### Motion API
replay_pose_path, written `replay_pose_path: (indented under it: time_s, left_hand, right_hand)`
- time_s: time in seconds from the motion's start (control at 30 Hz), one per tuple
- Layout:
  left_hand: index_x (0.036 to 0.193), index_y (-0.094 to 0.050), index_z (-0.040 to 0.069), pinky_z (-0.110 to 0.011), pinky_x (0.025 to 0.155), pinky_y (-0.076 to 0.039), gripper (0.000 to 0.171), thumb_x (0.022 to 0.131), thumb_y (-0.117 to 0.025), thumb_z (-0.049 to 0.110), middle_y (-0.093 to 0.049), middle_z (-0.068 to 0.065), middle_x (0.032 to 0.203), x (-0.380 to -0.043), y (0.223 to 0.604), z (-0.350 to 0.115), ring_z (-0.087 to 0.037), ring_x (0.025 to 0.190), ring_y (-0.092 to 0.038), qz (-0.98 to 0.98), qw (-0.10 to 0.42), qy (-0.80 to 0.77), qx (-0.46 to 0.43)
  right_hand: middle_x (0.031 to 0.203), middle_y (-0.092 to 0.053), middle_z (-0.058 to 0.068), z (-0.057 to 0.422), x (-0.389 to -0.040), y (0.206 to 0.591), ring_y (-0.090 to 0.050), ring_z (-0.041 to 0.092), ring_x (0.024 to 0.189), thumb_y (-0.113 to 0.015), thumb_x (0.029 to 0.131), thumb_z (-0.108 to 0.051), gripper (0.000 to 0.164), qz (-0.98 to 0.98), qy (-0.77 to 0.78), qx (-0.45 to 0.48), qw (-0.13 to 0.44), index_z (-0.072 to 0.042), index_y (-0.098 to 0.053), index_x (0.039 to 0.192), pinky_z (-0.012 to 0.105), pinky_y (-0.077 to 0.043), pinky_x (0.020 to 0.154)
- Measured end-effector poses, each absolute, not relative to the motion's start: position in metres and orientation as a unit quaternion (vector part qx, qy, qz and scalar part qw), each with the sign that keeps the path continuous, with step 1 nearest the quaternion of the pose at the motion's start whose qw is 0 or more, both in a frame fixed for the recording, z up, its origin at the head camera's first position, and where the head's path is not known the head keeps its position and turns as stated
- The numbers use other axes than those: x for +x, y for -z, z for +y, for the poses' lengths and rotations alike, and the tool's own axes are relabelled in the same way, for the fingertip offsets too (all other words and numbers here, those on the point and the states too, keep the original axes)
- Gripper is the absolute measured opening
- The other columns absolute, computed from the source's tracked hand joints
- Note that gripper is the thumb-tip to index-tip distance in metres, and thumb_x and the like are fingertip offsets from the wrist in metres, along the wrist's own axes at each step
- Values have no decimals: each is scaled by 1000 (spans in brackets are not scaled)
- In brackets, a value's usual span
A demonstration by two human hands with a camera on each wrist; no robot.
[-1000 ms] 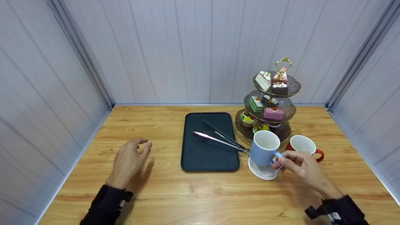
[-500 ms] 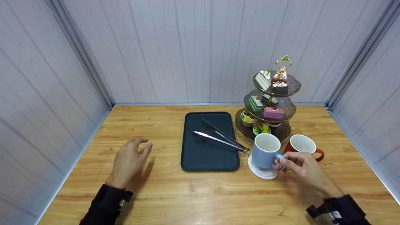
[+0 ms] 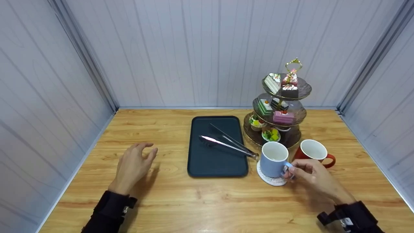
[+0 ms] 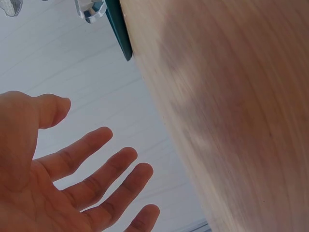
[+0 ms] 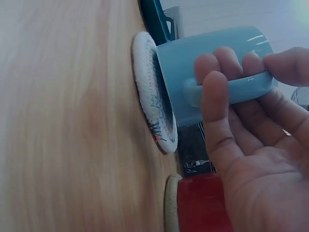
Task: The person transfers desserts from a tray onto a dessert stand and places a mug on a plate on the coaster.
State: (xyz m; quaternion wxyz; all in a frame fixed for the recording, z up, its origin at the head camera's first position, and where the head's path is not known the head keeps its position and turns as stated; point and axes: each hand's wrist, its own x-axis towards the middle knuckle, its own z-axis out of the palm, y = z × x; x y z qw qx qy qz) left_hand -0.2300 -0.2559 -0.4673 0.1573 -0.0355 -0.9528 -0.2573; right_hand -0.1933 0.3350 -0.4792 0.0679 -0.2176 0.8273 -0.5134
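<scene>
My right hand (image 3: pixel 312 176) grips the handle of a light blue mug (image 3: pixel 271 165), fingers curled through it and thumb at its top. The mug stands upright over a round white speckled coaster (image 3: pixel 275 182); in the right wrist view its base is right at the coaster (image 5: pixel 152 96). Just behind my right hand is a red mug (image 3: pixel 313 150), white inside, which stands on its own coaster (image 5: pixel 171 203) in the right wrist view. My left hand (image 3: pixel 134 166) hovers over the table at the left, holding nothing, its fingers loosely spread in the left wrist view.
A dark tray (image 3: pixel 213 165) lies mid-table with metal tongs (image 3: pixel 226 145) across it, their hinge end past its right edge. Behind the mugs rises a three-tier stand (image 3: pixel 299 121) bearing several small cakes and tarts. Panel walls (image 3: pixel 194 55) enclose the wooden table (image 3: pixel 210 204).
The right hand has lowered the blue mug onto the coaster, so more of the tart behind it shows. My left hand has stayed in place.
</scene>
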Motion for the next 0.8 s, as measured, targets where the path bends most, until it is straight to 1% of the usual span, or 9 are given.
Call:
replay_pose_path:
  time_s: [0.13, 0.2, 0.3, 0.37, 0.43, 0.5, 0.57, 0.67, 0.8]
  left_hand:
    - [135, -71, 5, -65, 105, -51, 44, 106, -66, 38, -66, -28, 139, -230, 467, -257, -47, 127, -64, -954, 154, 256, -31]
    - [135, -71, 6, -65, 106, -50, 44, 106, -66, 38, -66, -28, 139, -229, 467, -257, -47, 128, -63, -954, 153, 256, -30]
    - [136, -71, 6, -65, 107, -49, 44, 106, -66, 38, -65, -28, 141, -229, 467, -257, -47, 129, -62, -955, 149, 256, -30]
    - [136, -70, 6, -66, 107, -49, 44, 106, -66, 38, -64, -28, 142, -229, 466, -257, -48, 130, -62, -955, 149, 255, -32]
    - [136, -70, 6, -66, 105, -50, 44, 106, -66, 37, -64, -28, 142, -228, 466, -258, -48, 130, -62, -955, 150, 254, -35]
    - [136, -70, 5, -66, 104, -51, 44, 106, -66, 37, -64, -28, 142, -228, 465, -258, -48, 129, -62, -955, 153, 253, -37]
    - [136, -70, 5, -67, 104, -50, 44, 106, -66, 37, -65, -28, 142, -228, 465, -259, -48, 129, -62, -954, 157, 253, -37]
    - [136, -71, 5, -67, 105, -49, 44, 105, -67, 37, -65, -28, 141, -228, 465, -261, -49, 128, -63, -954, 159, 253, -37]
    - [137, -70, 5, -69, 105, -48, 45, 106, -66, 38, -63, -30, 142, -228, 464, -263, -50, 128, -62, -953, 159, 254, -39]
  right_hand:
    - [103, -80, 14, 337, -194, 478, -76, 25, 94, -56, 111, -15, 22, 825, 508, -233, 84, -4, -74, 103, 32, -62, 83]
    - [103, -80, 15, 337, -194, 477, -77, 25, 95, -57, 110, -14, 22, 824, 507, -236, 87, -3, -73, 102, 32, -63, 84]
    - [103, -80, 15, 335, -193, 473, -77, 20, 94, -59, 110, -15, 20, 836, 491, -231, 78, -4, -75, 101, 31, -64, 84]
    - [101, -80, 11, 332, -192, 470, -76, 16, 92, -62, 108, -15, 18, 856, 462, -226, 59, -8, -76, 102, 28, -63, 83]
    - [99, -79, 5, 331, -189, 466, -73, 10, 90, -66, 106, -18, 14, 882, 419, -212, 31, -12, -78, 101, 24, -61, 81]
    - [96, -77, -3, 328, -188, 462, -70, 5, 88, -71, 104, -22, 10, 908, 374, -188, 4, -17, -78, 100, 21, -58, 79]
    - [94, -76, -7, 326, -186, 457, -68, 1, 85, -75, 101, -27, 8, 929, 331, -164, -18, -20, -78, 99, 19, -56, 77]
    - [93, -76, -8, 324, -184, 450, -69, 1, 81, -77, 100, -29, 10, 943, 301, -140, -37, -19, -79, 99, 19, -58, 73]
    - [91, -78, -5, 324, -180, 440, -71, 2, 77, -77, 100, -26, 12, 944, 293, -138, -68, -14, -79, 99, 20, -59, 68]
